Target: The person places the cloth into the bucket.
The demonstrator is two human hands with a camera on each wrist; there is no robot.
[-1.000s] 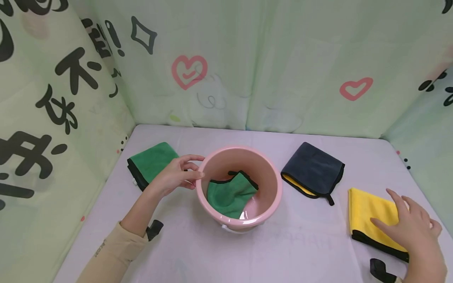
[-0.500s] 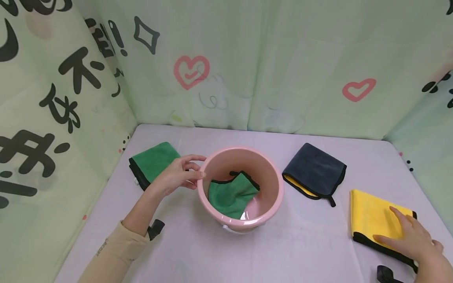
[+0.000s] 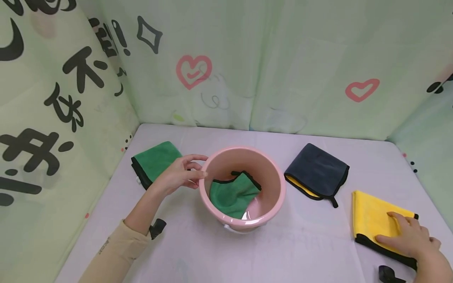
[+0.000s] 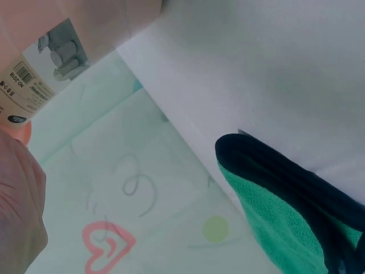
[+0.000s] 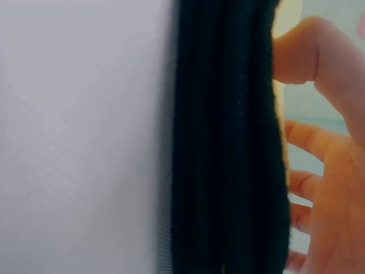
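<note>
**Yellow cloth under my right hand, bucket steadied by my left**

My right hand [image 3: 410, 237] lies with fingers spread and nearly straight on the folded yellow cloth [image 3: 375, 214], at the table's [image 3: 304, 251] near right corner. I judge the cloth soft, light and limp, so it will sag; its black-bound near edge [image 5: 228, 142] looks the best hold. My left hand [image 3: 178, 175] has loosely curved fingers touching the pink bucket's [image 3: 276, 177] rim; a green cloth [image 3: 231, 194] lies inside. The table edge is close on the right, while open room lies between cloth and bucket.
</note>
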